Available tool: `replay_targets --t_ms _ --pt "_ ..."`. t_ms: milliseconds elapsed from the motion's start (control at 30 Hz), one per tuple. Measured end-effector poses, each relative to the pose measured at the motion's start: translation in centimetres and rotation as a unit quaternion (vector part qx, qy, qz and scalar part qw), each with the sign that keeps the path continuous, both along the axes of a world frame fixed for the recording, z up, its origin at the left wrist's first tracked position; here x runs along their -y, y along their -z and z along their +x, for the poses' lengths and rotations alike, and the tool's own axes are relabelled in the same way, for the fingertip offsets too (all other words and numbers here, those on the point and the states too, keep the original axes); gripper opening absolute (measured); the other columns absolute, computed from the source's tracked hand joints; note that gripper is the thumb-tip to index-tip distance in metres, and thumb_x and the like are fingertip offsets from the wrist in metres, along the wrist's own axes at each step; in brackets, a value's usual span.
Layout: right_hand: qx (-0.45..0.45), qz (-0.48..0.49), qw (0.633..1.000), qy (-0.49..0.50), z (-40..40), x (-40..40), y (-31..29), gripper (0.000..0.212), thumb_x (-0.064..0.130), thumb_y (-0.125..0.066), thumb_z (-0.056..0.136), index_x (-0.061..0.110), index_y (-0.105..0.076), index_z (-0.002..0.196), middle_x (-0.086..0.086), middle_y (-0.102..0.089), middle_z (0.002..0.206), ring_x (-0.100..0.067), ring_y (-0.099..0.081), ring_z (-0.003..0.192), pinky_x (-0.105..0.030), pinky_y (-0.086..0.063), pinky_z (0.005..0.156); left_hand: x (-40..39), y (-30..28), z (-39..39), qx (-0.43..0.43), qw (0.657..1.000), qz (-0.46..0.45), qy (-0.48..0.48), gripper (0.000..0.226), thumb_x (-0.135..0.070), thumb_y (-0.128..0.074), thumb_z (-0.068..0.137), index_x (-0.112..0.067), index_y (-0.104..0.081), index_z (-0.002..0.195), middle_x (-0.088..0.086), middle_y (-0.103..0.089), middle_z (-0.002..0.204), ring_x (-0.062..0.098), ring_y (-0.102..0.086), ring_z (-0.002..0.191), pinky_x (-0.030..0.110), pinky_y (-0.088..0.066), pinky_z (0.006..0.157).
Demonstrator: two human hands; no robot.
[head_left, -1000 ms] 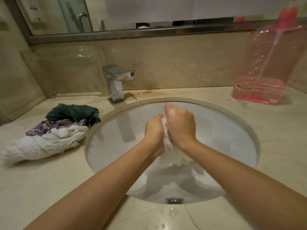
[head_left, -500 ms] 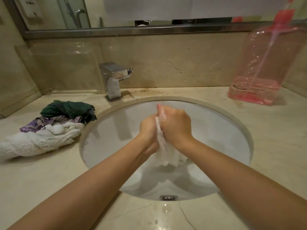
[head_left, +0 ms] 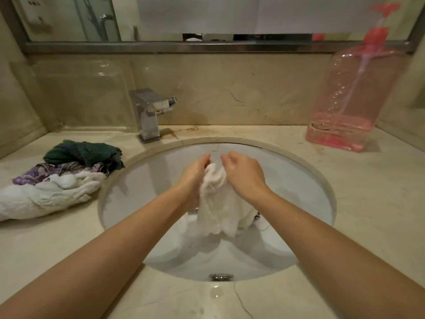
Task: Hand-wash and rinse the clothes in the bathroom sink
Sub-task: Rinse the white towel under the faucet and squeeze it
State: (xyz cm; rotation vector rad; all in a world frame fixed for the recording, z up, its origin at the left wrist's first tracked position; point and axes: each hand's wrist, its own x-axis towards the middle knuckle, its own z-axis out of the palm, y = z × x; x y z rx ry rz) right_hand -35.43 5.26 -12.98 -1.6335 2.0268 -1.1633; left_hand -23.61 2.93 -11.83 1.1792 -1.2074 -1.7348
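White cloth [head_left: 217, 203] over white sink [head_left: 138, 192]. Left of sink: dark green garment [head_left: 85, 153], purple floral one [head_left: 30, 178]. Right: pink bottle [head_left: 349, 100].

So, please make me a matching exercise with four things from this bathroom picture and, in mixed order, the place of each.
Things:
1. white garment
2. faucet
3. pink pump bottle
4. green cloth

Places:
A. counter, right of the sink
B. top of the pile, left of the sink
C. between both hands, over the basin
D. behind the sink's rim, at the left

Pairs: 1-C, 2-D, 3-A, 4-B
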Motion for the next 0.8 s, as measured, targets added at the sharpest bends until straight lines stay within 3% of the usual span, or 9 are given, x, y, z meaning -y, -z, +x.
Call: replay_targets --t_ms 100,167,200,300,367,467,633,700,800 --pt "0.220 0.053 0.969 -0.102 -0.9 0.1 -0.1 0.034 0.045 -0.043 0.099 0.017 -0.058 0.113 0.006 -0.060 0.103 -0.014 -0.057 0.098 -0.023 -0.043 0.077 0.4 -0.1 0.1 0.060 0.995 -0.076 -0.001 0.052 -0.047 -0.034 0.102 -0.011 -0.049 0.067 0.002 -0.050 0.052 0.014 -0.049 0.049 0.025 -0.040 0.049" --pt "0.203 0.090 0.962 -0.161 -0.9 0.1 0.0 0.057 0.066 -0.049 0.087 0.017 -0.065 0.110 0.007 -0.066 0.108 -0.010 -0.060 0.103 -0.025 -0.044 0.087 0.8 0.0 0.3 0.093 0.988 -0.125 0.005 0.063 -0.053 -0.029 0.101 -0.003 -0.063 0.083 0.011 -0.066 0.071 0.021 -0.063 0.069 0.031 -0.049 0.068" --pt "0.174 0.101 0.964 -0.172 -0.9 0.1 0.1 0.057 0.069 -0.054 0.082 0.016 -0.067 0.098 0.008 -0.068 0.095 -0.007 -0.062 0.090 -0.023 -0.045 0.079 0.9 -0.1 0.4 0.094 0.986 -0.135 -0.006 0.066 -0.056 -0.028 0.100 -0.003 -0.065 0.088 0.014 -0.067 0.079 0.024 -0.065 0.077 0.035 -0.049 0.075" --pt "0.155 0.128 0.964 -0.172 -1.0 -0.1 0.1 0.038 0.047 -0.060 0.090 0.012 -0.055 0.076 0.004 -0.051 0.064 -0.009 -0.048 0.057 -0.021 -0.035 0.054 1.4 0.0 0.8 0.085 0.986 -0.142 -0.028 0.062 -0.059 -0.030 0.098 -0.011 -0.064 0.078 0.010 -0.065 0.077 0.022 -0.062 0.078 0.035 -0.047 0.076" --pt "0.186 0.121 0.958 -0.181 -1.4 -0.2 0.0 0.027 0.032 -0.059 0.094 0.010 -0.054 0.079 0.000 -0.048 0.064 -0.010 -0.045 0.057 -0.021 -0.033 0.052 1.5 0.2 0.8 0.086 0.984 -0.154 -0.012 0.060 -0.059 -0.030 0.098 -0.013 -0.064 0.084 0.007 -0.067 0.080 0.022 -0.062 0.081 0.030 -0.046 0.072" --pt "0.187 0.093 0.967 -0.144 -1.7 -0.3 -0.4 0.018 0.019 -0.056 0.092 0.012 -0.049 0.077 0.002 -0.042 0.064 -0.007 -0.040 0.054 -0.018 -0.031 0.049 1.0 0.5 0.4 0.079 0.982 -0.169 0.039 0.079 -0.072 -0.029 0.091 -0.006 -0.057 0.124 0.018 -0.064 0.119 0.027 -0.062 0.104 0.036 -0.048 0.090" --pt "0.164 -0.003 0.985 -0.051 -1.1 -0.2 -0.5 0.023 0.010 -0.046 0.093 0.015 -0.038 0.072 0.002 -0.033 0.064 -0.012 -0.031 0.059 -0.026 -0.025 0.052 0.9 1.3 0.2 0.138 0.972 -0.178 0.062 0.054 -0.072 -0.031 0.089 -0.025 -0.041 0.111 0.008 -0.057 0.112 0.023 -0.058 0.103 0.049 -0.047 0.100" --pt "0.231 -0.051 0.971 -0.012 -0.9 -0.2 -0.6 0.021 0.009 -0.041 0.096 0.012 -0.042 0.075 -0.001 -0.034 0.066 -0.013 -0.032 0.061 -0.024 -0.027 0.052 0.7 1.3 0.6 0.171 0.963 -0.149 0.146 0.066 -0.075 -0.025 0.090 -0.024 -0.044 0.127 -0.001 -0.059 0.120 0.017 -0.058 0.106 0.037 -0.049 0.097" --pt "0.342 -0.082 0.934 0.065 -1.8 -0.2 -0.5 0.023 0.016 -0.041 0.097 0.008 -0.049 0.078 -0.009 -0.045 0.075 -0.019 -0.044 0.069 -0.029 -0.036 0.063 0.0 0.9 1.0 0.198 0.943 -0.161 0.214 0.052 -0.059 -0.022 0.099 -0.029 -0.055 0.127 -0.012 -0.061 0.112 0.004 -0.059 0.097 0.016 -0.047 0.081"
